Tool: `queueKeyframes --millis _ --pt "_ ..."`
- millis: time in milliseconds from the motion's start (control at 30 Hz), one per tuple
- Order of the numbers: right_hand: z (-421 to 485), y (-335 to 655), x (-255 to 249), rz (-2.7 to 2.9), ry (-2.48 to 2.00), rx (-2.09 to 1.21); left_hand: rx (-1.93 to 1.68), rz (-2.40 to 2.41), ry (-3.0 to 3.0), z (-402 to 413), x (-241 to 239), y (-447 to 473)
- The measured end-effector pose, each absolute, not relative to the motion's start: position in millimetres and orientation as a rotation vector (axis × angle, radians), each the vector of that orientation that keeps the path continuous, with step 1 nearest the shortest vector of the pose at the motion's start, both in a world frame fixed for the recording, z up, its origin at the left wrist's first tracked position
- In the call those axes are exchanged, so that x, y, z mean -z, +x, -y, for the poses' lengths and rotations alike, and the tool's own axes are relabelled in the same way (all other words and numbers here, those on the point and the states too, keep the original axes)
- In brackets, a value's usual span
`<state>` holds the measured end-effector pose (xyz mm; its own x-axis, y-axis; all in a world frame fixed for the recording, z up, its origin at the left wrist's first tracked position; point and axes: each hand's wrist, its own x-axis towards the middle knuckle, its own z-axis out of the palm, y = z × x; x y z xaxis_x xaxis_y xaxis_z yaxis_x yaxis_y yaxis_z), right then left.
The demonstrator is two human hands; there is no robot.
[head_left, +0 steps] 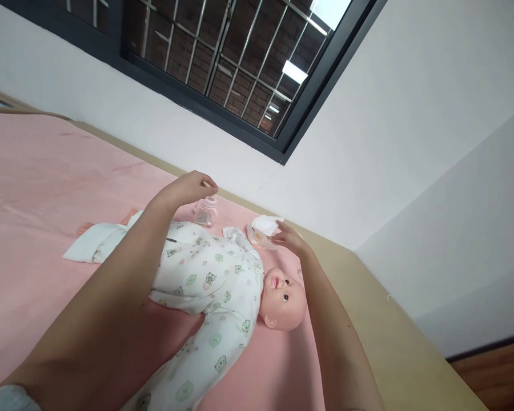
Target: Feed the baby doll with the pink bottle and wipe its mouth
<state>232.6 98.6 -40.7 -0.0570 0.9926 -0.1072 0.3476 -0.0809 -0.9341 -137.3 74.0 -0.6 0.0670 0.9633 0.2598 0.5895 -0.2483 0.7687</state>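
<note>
A baby doll (284, 299) lies on its back on a pink sheet, in a white suit (235, 285) printed with small green bears. Beyond its body stands a clear baby bottle (205, 214) with a pale pink collar. My left hand (193, 187) is at the bottle's top, its fingers drawn together and partly hidden. Near the doll's head, my right hand (290, 238) has its thumb and fingers around the edge of a small clear container (257, 237). White tissue-like material (265, 224) shows in the container. My left forearm crosses over the doll's legs.
The pink sheet (38, 188) covers a tan bed or table top (368, 308), which meets a white wall (240, 165). Above is a dark-framed window (282, 149) with metal bars. Brown wood (501, 371) shows at the lower right.
</note>
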Motion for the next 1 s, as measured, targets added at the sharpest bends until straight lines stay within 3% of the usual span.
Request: queueKeyframes --millis 267,533,700,1000 --pt "-89 251 53 1.471 -1.639 -1.068 -1.037 -1.554 1.878 -73 1 -136" --pt "-74 289 52 1.417 -1.616 -0.688 -0.957 -1.644 1.916 -71 -1 -136" --pt "-49 317 75 1.332 -1.793 -0.204 -0.850 -1.652 1.993 -78 6 -142" --pt "-28 321 127 1.122 -1.993 -0.047 -0.836 -1.723 2.000 -71 3 -142"
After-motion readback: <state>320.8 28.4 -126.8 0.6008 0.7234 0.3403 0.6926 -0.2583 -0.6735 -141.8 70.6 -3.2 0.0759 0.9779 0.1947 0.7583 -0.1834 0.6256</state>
